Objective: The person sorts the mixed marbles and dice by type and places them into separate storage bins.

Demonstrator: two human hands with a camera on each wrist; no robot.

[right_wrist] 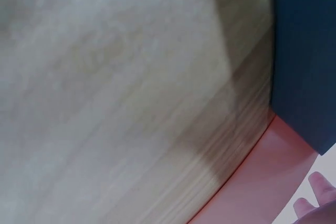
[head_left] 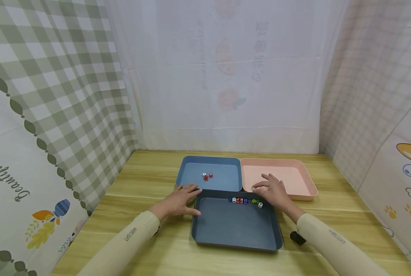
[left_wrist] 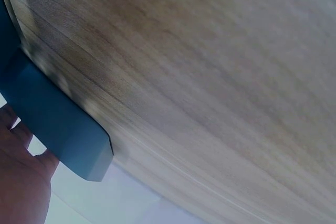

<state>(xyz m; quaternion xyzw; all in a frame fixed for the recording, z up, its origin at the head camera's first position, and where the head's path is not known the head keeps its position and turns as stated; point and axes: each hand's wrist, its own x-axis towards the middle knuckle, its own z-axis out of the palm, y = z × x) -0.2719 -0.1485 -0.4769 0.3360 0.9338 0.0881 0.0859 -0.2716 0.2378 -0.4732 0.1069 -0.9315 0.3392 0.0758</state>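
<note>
My right hand (head_left: 272, 191) reaches over the seam between the pink tray (head_left: 305, 180) and the dark blue-grey tray (head_left: 236, 230). Thumb and index finger pinch a small pale die (head_left: 253, 188), mostly covered by the fingertips. Just below it in the dark tray lie a white die (head_left: 260, 205) and a green die (head_left: 254, 201). Further left, against the back wall, red dice (head_left: 240, 200) and a blue die (head_left: 245, 201) stand in a row. My left hand (head_left: 179, 201) spreads its fingers at the dark tray's left rim, holding nothing.
Behind the dark tray, the blue tray (head_left: 222, 168) holds a few red dice (head_left: 206, 178) and a white die (head_left: 204, 174). It adjoins the pink tray. A small black object (head_left: 297, 238) lies on the wooden table (head_left: 150, 168) by the right sleeve. Hanging cloths surround the table.
</note>
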